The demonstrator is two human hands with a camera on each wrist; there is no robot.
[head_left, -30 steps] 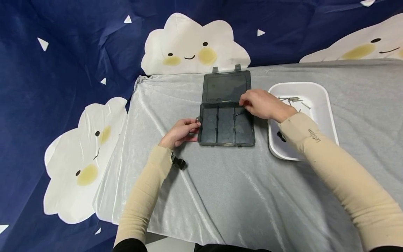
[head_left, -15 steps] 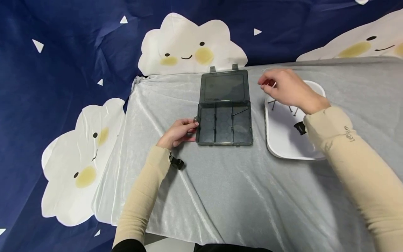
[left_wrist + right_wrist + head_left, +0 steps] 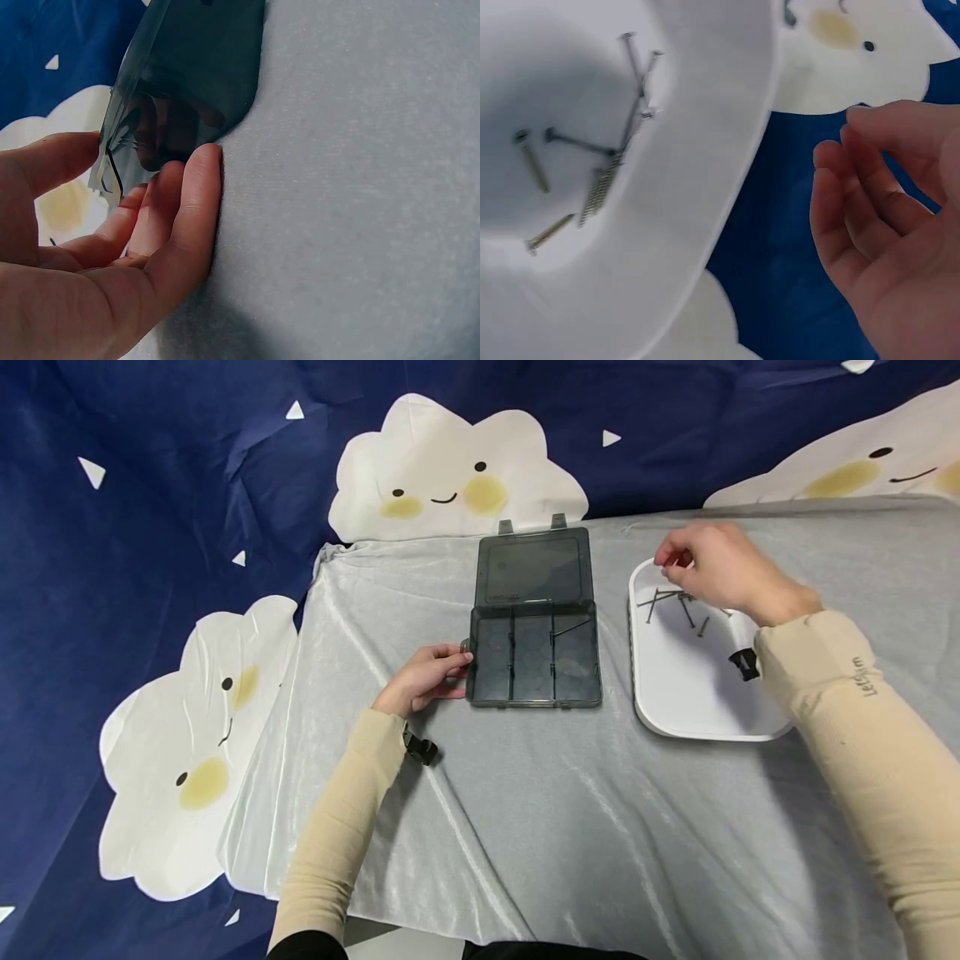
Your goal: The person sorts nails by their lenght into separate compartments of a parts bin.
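A dark translucent compartment box (image 3: 532, 682) lies on the grey cloth with its lid (image 3: 534, 567) folded back. Thin dividers split it into three columns, and one screw (image 3: 572, 627) slants in the right column's upper part. My left hand (image 3: 427, 677) grips the box's left side; in the left wrist view the thumb is at its edge and the fingers (image 3: 196, 202) curl against its wall. Over the far end of a white tray (image 3: 712, 735) hovers my right hand (image 3: 723, 564). Its fingers are loosely curled with nothing between them in the right wrist view. Several screws (image 3: 585, 142) lie in the tray.
Grey velvety cloth (image 3: 540, 827) covers the table under the box and tray. Behind it hangs a navy backdrop (image 3: 660, 468) with smiling white clouds. Dark wrist cameras (image 3: 422, 748) are strapped to both wrists.
My right hand has gone from the box's upper right corner to above the tray, leaving the screw in the right column. The left hand keeps its place on the box.
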